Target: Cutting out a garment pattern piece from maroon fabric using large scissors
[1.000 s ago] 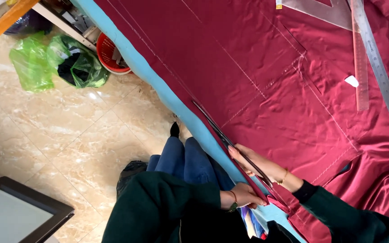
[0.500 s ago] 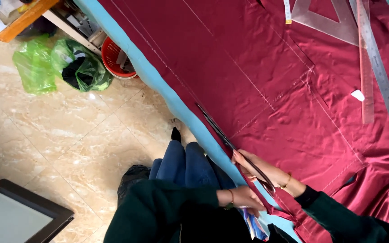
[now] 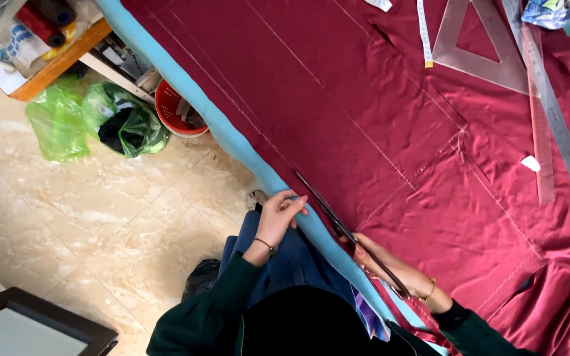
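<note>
**Shears at the fabric edge**

Long dark scissors (image 3: 338,221) lie along the near edge of the maroon satin fabric (image 3: 377,132), blades pointing up the chalked line. Right hand (image 3: 390,267) grips the handles, fingers closed round them. Left hand (image 3: 280,217) clasps the blue padded table edge (image 3: 232,142), just beside the blade tips. Clear set square (image 3: 479,46) and metal ruler (image 3: 562,132) lie well apart. Green bags (image 3: 94,122) on the floor.

Beige marble-tiled floor (image 3: 100,217), green plastic bags (image 3: 94,122), red bucket (image 3: 176,115), wooden shelf (image 3: 61,62).
</note>
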